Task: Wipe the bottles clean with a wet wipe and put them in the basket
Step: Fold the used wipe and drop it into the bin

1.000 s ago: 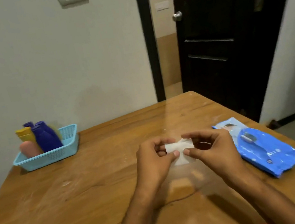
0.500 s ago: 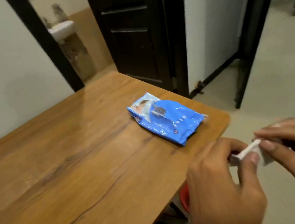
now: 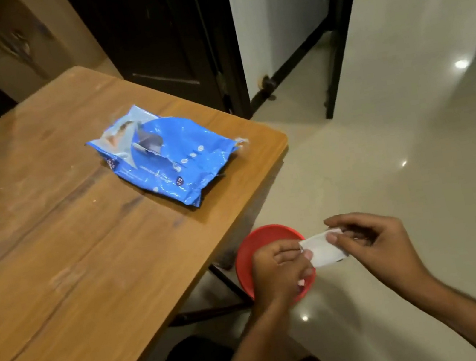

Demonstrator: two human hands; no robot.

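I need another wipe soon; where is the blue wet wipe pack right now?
In the head view the blue wet wipe pack lies flat on the wooden table near its far right corner, up and left of both hands.

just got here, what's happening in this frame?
A person holds a small folded white wipe between both hands, off the right side of the wooden table. The left hand and the right hand each pinch an end of it, above a red round container on the floor. The blue wipes pack lies on the table near its corner. No bottles or basket are in view.
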